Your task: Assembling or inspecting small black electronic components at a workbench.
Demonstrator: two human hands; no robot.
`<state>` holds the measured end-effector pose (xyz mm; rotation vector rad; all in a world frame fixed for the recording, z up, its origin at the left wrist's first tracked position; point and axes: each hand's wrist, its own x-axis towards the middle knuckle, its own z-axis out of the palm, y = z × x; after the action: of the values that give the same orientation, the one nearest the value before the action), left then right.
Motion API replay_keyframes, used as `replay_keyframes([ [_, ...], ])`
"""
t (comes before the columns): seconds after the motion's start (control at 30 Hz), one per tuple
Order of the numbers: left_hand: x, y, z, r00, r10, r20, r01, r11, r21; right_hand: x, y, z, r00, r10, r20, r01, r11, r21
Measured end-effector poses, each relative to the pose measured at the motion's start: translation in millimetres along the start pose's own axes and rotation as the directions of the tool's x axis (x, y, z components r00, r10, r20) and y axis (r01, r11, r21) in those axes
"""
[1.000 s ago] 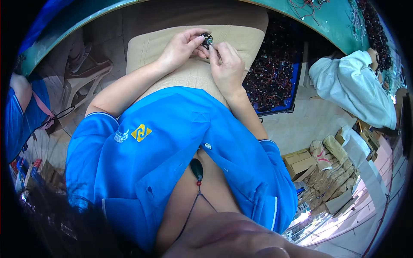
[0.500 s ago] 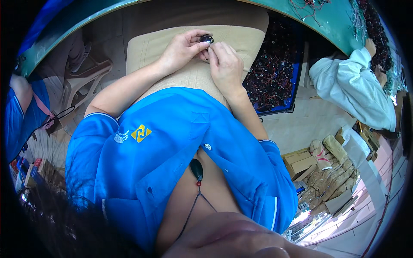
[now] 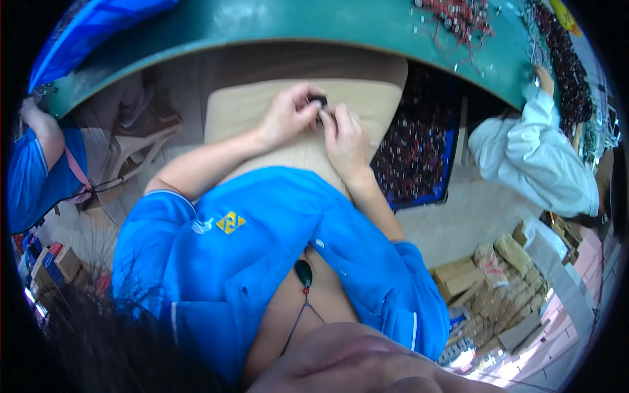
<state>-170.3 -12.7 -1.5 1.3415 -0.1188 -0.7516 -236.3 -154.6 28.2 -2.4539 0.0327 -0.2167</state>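
Over my lap, my left hand (image 3: pixel 293 114) is closed, its thumb and fingers pinching a small black round part (image 3: pixel 318 101). The part looks dark and rounded, and motion blurs its detail. Just right of it, my right hand (image 3: pixel 346 136) has its thumb and fingers pressed together at the part's lower edge. What those right fingertips grip is too small and blurred to make out. Beneath both hands lies a beige padded surface (image 3: pixel 229 111), against the front of my blue shirt.
A green table (image 3: pixel 262 23) curves across the far side, with a heap of red-wired pieces (image 3: pixel 462 19) on it. A blue crate (image 3: pixel 452 150) of dark wired parts stands to my right. Co-workers' arms show at both sides, one in a pale sleeve (image 3: pixel 517 147). Cardboard boxes (image 3: pixel 455 278) lie behind right.
The view has shifted, so more of the green table shows and my hands appear lower. Both hands stay together at the black part, their grip much the same.
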Motion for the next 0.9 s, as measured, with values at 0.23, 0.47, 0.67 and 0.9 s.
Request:
replay_keyframes([
  [0.23, 39.9, 99.0, 5.7, 0.823, 0.493, 0.281, -0.541, 0.533, 0.651, -19.7, 53.9, -35.7, 0.961, 0.173, -0.217, -0.192, 0.979, -0.072],
  [0.47, 244.2, 162.6, -82.4, 0.431, 0.889, 0.156, -0.221, -0.064, 0.973, -62.7, 128.6, -95.5, 0.853, 0.348, -0.388, -0.503, 0.745, -0.438],
  [0.67, 318.9, 211.6, -116.0, 0.846, 0.524, -0.094, 0.233, -0.207, 0.95, -69.9, 124.1, -90.9, 0.81, 0.41, -0.419, -0.564, 0.74, -0.367],
  [0.9, 325.8, 209.5, -134.9, 0.651, 0.758, 0.029, 0.085, -0.111, 0.99, -24.8, 123.3, -100.1, 0.811, 0.297, -0.505, -0.428, 0.888, -0.166],
])
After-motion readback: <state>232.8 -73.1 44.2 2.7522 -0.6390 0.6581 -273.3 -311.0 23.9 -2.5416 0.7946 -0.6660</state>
